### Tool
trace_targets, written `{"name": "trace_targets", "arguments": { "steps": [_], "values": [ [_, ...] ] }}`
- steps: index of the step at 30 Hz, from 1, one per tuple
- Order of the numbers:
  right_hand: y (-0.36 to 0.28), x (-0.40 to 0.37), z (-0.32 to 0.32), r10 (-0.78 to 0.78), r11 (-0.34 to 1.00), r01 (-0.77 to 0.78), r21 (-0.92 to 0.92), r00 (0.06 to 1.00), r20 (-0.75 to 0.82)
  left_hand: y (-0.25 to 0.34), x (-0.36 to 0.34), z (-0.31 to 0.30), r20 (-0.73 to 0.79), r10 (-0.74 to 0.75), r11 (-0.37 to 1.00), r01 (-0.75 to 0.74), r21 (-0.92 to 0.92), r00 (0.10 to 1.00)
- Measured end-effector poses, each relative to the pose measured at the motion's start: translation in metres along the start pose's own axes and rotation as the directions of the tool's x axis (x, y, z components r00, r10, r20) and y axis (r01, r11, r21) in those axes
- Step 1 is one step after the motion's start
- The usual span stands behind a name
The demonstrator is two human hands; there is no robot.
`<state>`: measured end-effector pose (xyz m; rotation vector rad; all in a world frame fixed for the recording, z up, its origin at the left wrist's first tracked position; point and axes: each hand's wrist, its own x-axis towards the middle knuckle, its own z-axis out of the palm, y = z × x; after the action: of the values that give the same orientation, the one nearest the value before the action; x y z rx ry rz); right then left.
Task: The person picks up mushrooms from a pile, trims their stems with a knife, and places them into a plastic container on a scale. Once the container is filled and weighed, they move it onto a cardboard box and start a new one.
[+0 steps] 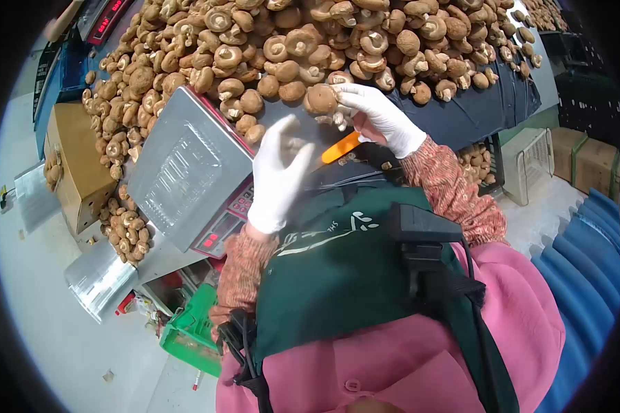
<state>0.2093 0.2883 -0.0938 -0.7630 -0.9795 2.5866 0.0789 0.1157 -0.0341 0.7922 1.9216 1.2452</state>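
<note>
My right hand (387, 122), in a white glove, pinches a brown-capped shiitake mushroom (321, 100) between thumb and fingers at the near edge of a big heap. An orange handle (341, 147) juts out from beneath that hand; I cannot make out a blade. My left hand (280, 173), also gloved in white, is slightly blurred. Its thumb and fingers are apart with nothing between them, beside the scale and left of the orange handle. Loose mushrooms (303, 45) are piled across the dark-covered table (420, 120) beyond both hands.
A scale with a grey pan (189, 165) and red digits stands at my left. Past it are a cardboard box (83, 165) and a clear container (102, 279). Lower down is a green basket (193, 327). At right are a white crate (527, 165) and blue corrugated material (585, 255).
</note>
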Motion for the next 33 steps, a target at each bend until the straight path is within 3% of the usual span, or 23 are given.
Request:
{"name": "trace_targets", "arguments": {
  "steps": [2,4,6,8,9,10,12,13,14,16,18,19,20,22,23,25,26,27,28,31,33],
  "values": [
    [0.005,-0.01,-0.004,0.064,0.98,-0.074,0.183,0.996,0.063,0.0,0.007,0.019,-0.114,0.091,0.992,-0.1,-0.078,0.989],
    [0.009,-0.032,0.003,0.077,0.982,-0.097,0.159,0.989,0.128,0.0,0.01,0.023,0.002,0.215,0.972,-0.214,0.101,0.977],
    [0.009,-0.049,0.016,0.203,0.979,-0.204,0.028,0.979,0.03,-0.012,0.007,0.02,0.156,0.312,0.902,-0.344,0.262,0.937],
    [0.021,-0.066,0.0,0.092,0.951,-0.122,-0.285,0.989,-0.115,-0.009,-0.007,0.015,0.17,0.252,0.91,-0.293,0.295,0.953],
    [0.02,-0.068,-0.008,0.036,0.861,-0.146,-0.488,0.973,-0.228,-0.006,-0.014,0.012,0.142,0.232,0.923,-0.263,0.281,0.962],
    [0.027,-0.065,-0.024,-0.244,0.652,-0.014,-0.758,0.943,-0.227,-0.004,-0.018,0.009,0.114,0.211,0.935,-0.234,0.266,0.971],
    [0.026,-0.057,-0.047,-0.548,0.285,0.019,-0.958,0.823,-0.147,-0.002,-0.022,0.002,0.055,0.087,0.971,-0.097,0.218,0.995],
    [0.013,-0.052,-0.038,-0.517,0.254,-0.074,-0.964,0.832,-0.2,-0.005,-0.022,0.0,0.059,0.093,0.968,-0.105,0.227,0.994],
    [0.014,-0.043,-0.04,-0.593,0.17,-0.029,-0.985,0.795,-0.126,-0.007,-0.02,0.0,0.061,0.103,0.965,-0.114,0.237,0.993],
    [0.02,-0.023,-0.044,-0.526,-0.037,-0.168,-0.985,0.842,-0.124,0.004,-0.017,0.006,0.106,-0.008,0.999,0.011,-0.031,0.994],
    [0.025,-0.012,-0.058,-0.515,0.088,-0.076,-0.993,0.85,-0.111,0.017,-0.014,0.011,0.149,-0.105,0.951,0.143,-0.274,0.983],
    [0.025,-0.009,-0.064,-0.508,0.146,-0.025,-0.989,0.856,-0.097,0.018,-0.014,0.008,0.192,-0.136,0.932,0.191,-0.309,0.972],
    [0.025,-0.013,-0.069,-0.472,0.307,0.041,-0.951,0.874,-0.115,0.017,-0.013,0.005,0.238,-0.162,0.89,0.246,-0.383,0.958],
    [0.01,-0.023,-0.061,-0.22,0.716,-0.034,-0.697,0.937,-0.272,0.011,-0.012,-0.001,0.346,-0.204,0.777,0.366,-0.512,0.916],
    [0.002,-0.032,-0.052,-0.23,0.774,0.035,-0.633,0.946,-0.229,0.002,-0.012,0.0,0.379,-0.172,0.772,0.363,-0.521,0.909],
    [-0.01,-0.048,-0.019,-0.278,0.862,0.188,-0.471,0.952,-0.131,-0.007,-0.009,0.001,0.493,-0.137,0.61,0.465,-0.642,0.859],
    [-0.011,-0.053,-0.009,-0.307,0.892,0.256,-0.372,0.948,-0.084,-0.006,-0.008,0.003,0.532,-0.161,0.552,0.523,-0.65,0.831],
    [-0.005,-0.052,-0.007,-0.433,0.814,0.421,-0.401,0.899,0.065,-0.016,-0.008,0.007,0.582,-0.191,0.5,0.589,-0.635,0.79],
    [-0.005,-0.055,0.001,-0.489,0.719,0.489,-0.493,0.861,0.14,-0.012,-0.007,0.011,0.592,-0.264,0.526,0.628,-0.574,0.761],
    [0.003,-0.061,0.013,-0.554,0.495,0.562,-0.662,0.791,0.258,0.009,-0.006,0.019,0.486,-0.262,0.754,0.492,-0.436,0.834],
    [0.004,-0.062,0.013,-0.511,0.602,0.521,-0.605,0.834,0.209,0.019,-0.009,0.018,0.321,-0.197,0.886,0.308,-0.347,0.927]
  ]
}}
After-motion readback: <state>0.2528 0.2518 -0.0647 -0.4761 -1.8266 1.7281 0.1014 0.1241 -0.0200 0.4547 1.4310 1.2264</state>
